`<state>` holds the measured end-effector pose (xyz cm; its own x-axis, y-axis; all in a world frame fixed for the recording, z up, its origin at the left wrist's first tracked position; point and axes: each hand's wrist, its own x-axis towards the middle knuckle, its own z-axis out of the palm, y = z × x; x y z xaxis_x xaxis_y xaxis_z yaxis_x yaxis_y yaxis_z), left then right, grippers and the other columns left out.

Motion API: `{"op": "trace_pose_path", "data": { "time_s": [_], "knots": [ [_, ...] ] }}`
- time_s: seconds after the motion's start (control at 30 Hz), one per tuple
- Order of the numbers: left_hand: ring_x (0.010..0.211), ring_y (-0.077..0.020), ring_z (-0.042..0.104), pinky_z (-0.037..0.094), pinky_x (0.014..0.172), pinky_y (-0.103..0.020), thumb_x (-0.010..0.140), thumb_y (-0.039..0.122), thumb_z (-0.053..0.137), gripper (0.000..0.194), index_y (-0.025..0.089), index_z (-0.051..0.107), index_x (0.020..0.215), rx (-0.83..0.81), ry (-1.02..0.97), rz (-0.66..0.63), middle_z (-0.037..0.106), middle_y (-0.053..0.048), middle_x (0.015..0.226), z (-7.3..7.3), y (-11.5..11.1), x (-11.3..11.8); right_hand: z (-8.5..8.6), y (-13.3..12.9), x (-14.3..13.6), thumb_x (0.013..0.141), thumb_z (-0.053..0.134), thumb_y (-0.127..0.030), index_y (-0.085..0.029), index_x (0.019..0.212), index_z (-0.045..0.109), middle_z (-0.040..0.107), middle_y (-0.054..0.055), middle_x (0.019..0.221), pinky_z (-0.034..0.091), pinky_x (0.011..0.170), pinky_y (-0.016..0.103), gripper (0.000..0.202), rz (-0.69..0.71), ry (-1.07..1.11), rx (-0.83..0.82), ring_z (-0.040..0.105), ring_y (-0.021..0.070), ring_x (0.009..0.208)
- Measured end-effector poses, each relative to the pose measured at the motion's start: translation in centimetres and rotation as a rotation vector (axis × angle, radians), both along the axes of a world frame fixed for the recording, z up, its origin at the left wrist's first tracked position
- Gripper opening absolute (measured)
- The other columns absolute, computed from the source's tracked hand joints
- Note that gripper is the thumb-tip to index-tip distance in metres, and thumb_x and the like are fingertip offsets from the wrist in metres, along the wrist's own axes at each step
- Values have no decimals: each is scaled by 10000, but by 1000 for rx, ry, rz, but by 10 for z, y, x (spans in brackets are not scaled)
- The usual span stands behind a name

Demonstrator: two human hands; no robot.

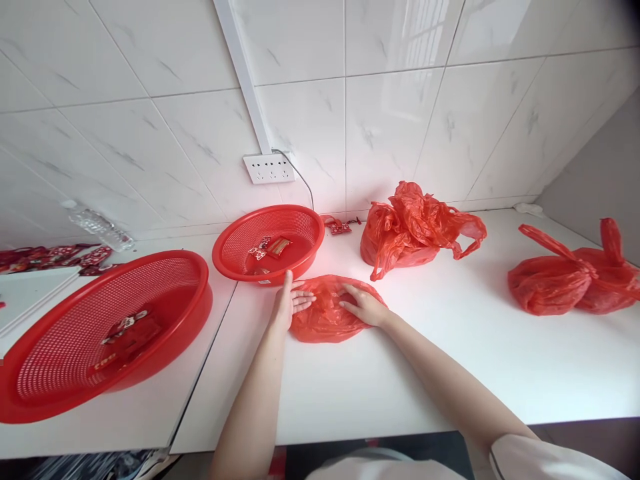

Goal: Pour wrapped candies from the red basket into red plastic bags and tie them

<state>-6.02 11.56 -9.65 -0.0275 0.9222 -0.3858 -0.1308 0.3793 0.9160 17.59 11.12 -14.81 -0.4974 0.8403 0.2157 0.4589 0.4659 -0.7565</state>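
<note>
A red plastic bag [330, 327] lies low and crumpled on the white table in front of me. My left hand [289, 305] is at its left side, thumb raised and fingers stretched over the bag's edge. On the bag's right part rests my right hand [366, 307], with thumb and fingers apart. Neither hand grips anything that I can see. Just behind my left hand stands a round red basket [314, 257] with a few small packets [279, 247] in it. What the bag holds, if anything, is hidden.
A larger red basket [197, 293] with packets stands left. Behind right is a heap of red bags [415, 227]; two tied red bags [550, 287] sit far right. A plastic bottle [103, 227] lies by the wall, below a power strip [270, 169] with a cable.
</note>
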Motion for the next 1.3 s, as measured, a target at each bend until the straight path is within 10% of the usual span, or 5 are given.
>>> {"op": "trace_pose_path", "data": {
  "time_s": [0.1,0.47,0.67,0.97,1.3],
  "knots": [
    [774,-265,719,563,716,-352,784,797,370,838,90,428,1231,-80,-132,193,698,-164,822,6,1,7,-2,-1,-1,952,454,-308,-203,1404,447,577,106,1341,456,1031,418,464,17,-61,112,560,227,1214],
    [817,-300,725,553,787,-420,766,764,463,583,207,417,933,-91,-286,204,708,-153,896,17,4,6,0,-19,-16,980,388,-226,-207,1421,451,412,106,1496,377,1079,491,446,148,-328,661,410,284,1353],
    [744,-229,728,565,748,-329,841,393,499,211,190,464,796,-104,-312,220,690,-93,734,17,11,-10,1,-16,-19,951,466,-444,-251,1497,317,125,139,1600,246,1136,568,598,31,-376,439,173,341,1457],
    [1081,-266,659,497,983,-390,765,189,444,290,73,626,959,72,-465,12,715,-204,1041,-8,0,1,2,-15,-14,974,409,-414,-179,1416,449,438,158,1466,318,1114,527,503,-17,-359,390,408,299,1349],
    [979,-257,688,505,958,-466,744,146,471,305,92,661,977,116,-445,-21,732,-139,997,-25,6,14,56,-4,-39,941,431,-270,-176,1291,526,369,134,1504,383,1053,488,375,-208,-165,496,409,287,1317]
  ]
}}
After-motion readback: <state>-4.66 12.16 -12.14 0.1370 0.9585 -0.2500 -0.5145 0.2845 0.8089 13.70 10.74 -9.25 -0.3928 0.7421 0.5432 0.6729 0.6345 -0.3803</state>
